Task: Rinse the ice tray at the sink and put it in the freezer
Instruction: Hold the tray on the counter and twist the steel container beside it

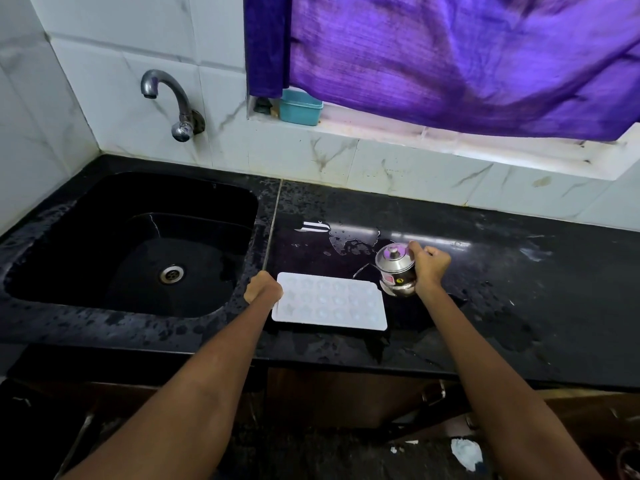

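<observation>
Far left of both hands sits the dark sink [131,244], its tap [169,98] on the wall showing no water. The left hand [263,289] has its fingers curled at the short left edge of the white ice tray [329,301], apparently gripping it, though the fingertips are hidden. The tray lies flat on the wet black counter [519,289], between the two hands. Beyond its right corner, the right hand [429,268] wraps a small lidded steel pot [396,268]. The tray looks light, thin, somewhat flexible and likely slippery; holding both short edges would suit.
</observation>
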A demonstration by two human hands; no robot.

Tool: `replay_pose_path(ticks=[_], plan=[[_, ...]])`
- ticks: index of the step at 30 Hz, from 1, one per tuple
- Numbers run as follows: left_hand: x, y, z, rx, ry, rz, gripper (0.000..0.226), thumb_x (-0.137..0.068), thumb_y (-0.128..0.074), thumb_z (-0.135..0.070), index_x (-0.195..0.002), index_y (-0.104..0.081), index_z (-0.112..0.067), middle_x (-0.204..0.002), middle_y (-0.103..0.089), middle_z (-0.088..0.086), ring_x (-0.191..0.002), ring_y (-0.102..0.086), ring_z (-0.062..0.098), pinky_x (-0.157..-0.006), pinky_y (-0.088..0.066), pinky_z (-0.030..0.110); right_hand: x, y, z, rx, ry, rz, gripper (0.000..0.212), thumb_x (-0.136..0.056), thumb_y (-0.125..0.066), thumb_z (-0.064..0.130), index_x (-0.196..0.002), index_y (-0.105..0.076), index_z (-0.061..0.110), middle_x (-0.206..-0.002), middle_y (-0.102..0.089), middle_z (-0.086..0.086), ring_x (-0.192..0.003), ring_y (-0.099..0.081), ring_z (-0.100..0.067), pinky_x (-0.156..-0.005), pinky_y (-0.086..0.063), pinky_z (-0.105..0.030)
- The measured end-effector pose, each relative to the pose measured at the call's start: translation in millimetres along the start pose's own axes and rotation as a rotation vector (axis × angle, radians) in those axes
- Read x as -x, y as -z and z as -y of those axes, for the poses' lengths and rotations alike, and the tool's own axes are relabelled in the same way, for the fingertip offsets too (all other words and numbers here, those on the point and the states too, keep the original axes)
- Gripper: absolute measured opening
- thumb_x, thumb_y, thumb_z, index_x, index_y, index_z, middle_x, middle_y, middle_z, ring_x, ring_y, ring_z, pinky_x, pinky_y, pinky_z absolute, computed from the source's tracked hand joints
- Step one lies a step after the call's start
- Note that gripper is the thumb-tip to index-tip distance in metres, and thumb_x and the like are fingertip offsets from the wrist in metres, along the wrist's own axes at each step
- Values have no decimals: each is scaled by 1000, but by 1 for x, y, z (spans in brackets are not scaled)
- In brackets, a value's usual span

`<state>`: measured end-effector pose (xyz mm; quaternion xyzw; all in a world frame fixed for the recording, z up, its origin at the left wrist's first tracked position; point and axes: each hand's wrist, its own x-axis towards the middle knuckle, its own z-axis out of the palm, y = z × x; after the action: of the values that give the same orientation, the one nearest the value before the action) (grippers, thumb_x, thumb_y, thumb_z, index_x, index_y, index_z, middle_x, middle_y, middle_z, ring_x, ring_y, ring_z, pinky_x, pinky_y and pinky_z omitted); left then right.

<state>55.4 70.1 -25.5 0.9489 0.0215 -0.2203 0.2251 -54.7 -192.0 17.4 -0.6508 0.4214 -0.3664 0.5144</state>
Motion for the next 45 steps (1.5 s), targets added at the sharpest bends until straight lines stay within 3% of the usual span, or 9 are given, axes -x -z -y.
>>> replay_pose_path(ticks=[5,9,13,14,16,20,33,42,45], plan=[[0,0,0,-1,-2,1,40,-92,-59,-10,-131,-51,-2,-135,-56,14,-121,-57,29,-96,-48,37,-13,6,4,-90,-89,-11,43,-75,-72,7,-44,-43,13,-27,-40,13,-42,-40,-8,-46,-39,-19],[0,0,1,6,-6,1,39,-92,-59,-9,-130,-51,-2,-133,-57,15,-120,-58,29,-97,-50,38,-12,10,-1,16,3,-12,43,-75,-70,6,-43,-43,12,-37,-42,3,-35,-38,-4,-42,-37,-16],[0,0,1,26,-7,6,38,-92,-58,-8,-129,-53,-1,-131,-59,16,-117,-60,29,-98,-50,40,-6,12,-13,180,120,-35,50,-78,-67,3,-41,-36,13,-42,-33,3,-40,-27,-11,-74,-34,-28],[0,0,1,25,-8,5,38,-92,-59,-9,-129,-53,-1,-132,-58,16,-118,-60,30,-98,-50,40,-4,14,-15,213,143,-40,52,-79,-67,2,-40,-35,14,-40,-33,3,-36,-28,-8,-72,-36,-23],[0,0,1,22,-10,1,39,-92,-59,-9,-130,-52,-2,-134,-57,15,-121,-58,30,-99,-50,39,2,16,-16,279,198,-36,55,-79,-67,3,-38,-33,16,-37,-30,3,-33,-27,-6,-53,-36,-8],[1,0,1,16,-11,6,41,-91,-60,-10,-131,-51,-1,-135,-55,16,-122,-57,30,-99,-49,39,8,18,-14,377,239,-7,58,-78,-68,6,-37,-29,18,-36,-25,4,-37,-23,-7,-39,-30,-6],[1,2,1,32,-13,37,43,-92,-60,-11,-133,-49,1,-136,-54,18,-118,-59,32,-99,-50,42,7,18,-15,411,305,1,58,-79,-68,7,-37,-29,18,-36,-27,3,-37,-24,-9,-52,-30,-16],[1,1,0,3,-10,17,43,-94,-57,-12,-135,-47,-2,-139,-51,16,-124,-55,30,-101,-48,40,9,21,-15,366,305,-20,61,-78,-67,4,-37,-26,19,-36,-24,4,-37,-22,-9,-47,-27,-14],[2,1,0,-6,-5,11,43,-94,-58,-12,-135,-48,-2,-140,-51,16,-125,-54,30,-100,-46,39,7,23,-18,278,191,-44,56,-79,-67,5,-38,-30,15,-37,-28,2,-38,-25,-10,-39,-29,-15]])
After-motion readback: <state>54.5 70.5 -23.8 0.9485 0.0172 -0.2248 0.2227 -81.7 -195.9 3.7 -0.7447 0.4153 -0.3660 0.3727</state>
